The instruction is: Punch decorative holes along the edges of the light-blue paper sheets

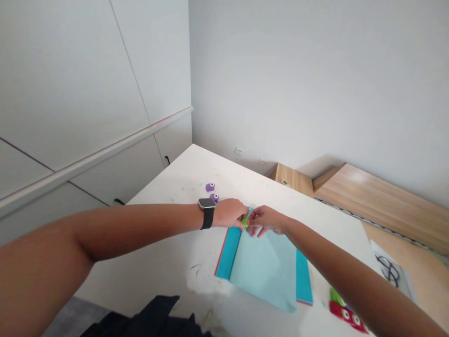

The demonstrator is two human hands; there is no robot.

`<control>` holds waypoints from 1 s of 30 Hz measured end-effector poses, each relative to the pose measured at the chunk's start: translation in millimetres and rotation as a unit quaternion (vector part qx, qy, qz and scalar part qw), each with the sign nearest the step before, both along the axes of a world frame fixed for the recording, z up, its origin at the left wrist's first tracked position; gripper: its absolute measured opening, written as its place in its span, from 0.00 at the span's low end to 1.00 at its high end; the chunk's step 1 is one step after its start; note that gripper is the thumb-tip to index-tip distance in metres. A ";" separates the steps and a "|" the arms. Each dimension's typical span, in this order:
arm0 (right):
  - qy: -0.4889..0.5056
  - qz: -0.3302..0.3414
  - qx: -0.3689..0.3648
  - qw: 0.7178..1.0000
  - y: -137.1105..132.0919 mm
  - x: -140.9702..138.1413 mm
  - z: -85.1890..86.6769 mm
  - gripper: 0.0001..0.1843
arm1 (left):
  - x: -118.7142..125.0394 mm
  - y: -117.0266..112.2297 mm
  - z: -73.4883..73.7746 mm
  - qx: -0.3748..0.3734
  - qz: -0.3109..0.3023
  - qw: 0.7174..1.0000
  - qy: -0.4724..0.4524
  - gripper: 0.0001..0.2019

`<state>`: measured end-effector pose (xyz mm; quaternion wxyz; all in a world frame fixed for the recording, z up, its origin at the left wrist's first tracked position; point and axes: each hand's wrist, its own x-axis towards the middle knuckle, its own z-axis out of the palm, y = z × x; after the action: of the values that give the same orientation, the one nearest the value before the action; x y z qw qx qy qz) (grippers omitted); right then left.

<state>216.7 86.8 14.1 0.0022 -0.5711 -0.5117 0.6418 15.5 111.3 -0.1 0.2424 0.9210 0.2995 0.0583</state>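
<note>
A small bright green clip (244, 222) sits between my hands at the far left corner of a pale blue sheet (266, 267). My left hand (231, 213), with a watch on its wrist, is closed on the clip from the left. From the right, thumb and fingertips of my right hand (264, 220) pinch at the same clip; its other fingers are bent loosely. Beneath the sheet lies a bright blue board or folder (304, 276) with a red edge. Fingers partly hide the clip and that corner.
Two purple pieces with eyes (212, 192) lie beyond my left wrist on the white table (168, 187). At the right, a red piece with eyes (345, 316) and a green piece (336, 296) are partly behind my forearm. Dark-framed glasses (389, 270) rest farther right, beside wooden furniture (386, 201).
</note>
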 end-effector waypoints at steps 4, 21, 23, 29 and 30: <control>-0.033 0.000 0.012 0.999 -1.1 -5.3 3.6 0.13 | 4.2 7.9 0.7 -0.001 -0.027 1.000 0.009 0.15; -0.108 0.154 -0.056 0.980 27.5 -19.9 16.9 0.22 | -5.5 17.6 -1.9 -0.005 -0.031 1.000 -0.005 0.15; -0.124 0.168 -0.061 0.976 30.7 -24.1 19.0 0.22 | -7.5 19.6 -2.1 -0.011 -0.035 0.999 -0.008 0.14; -0.181 0.183 -0.065 0.964 34.6 -31.5 21.1 0.21 | -5.6 24.8 -4.8 -0.008 -0.065 0.998 -0.011 0.13; -0.186 0.186 -0.064 0.963 34.4 -31.4 21.0 0.21 | -4.9 24.9 -5.5 -0.006 -0.068 0.998 -0.012 0.13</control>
<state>185.3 121.2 35.1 -0.2492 -0.5738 -0.5581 0.5451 10.6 136.2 -5.6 0.2545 0.9372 0.2331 0.0510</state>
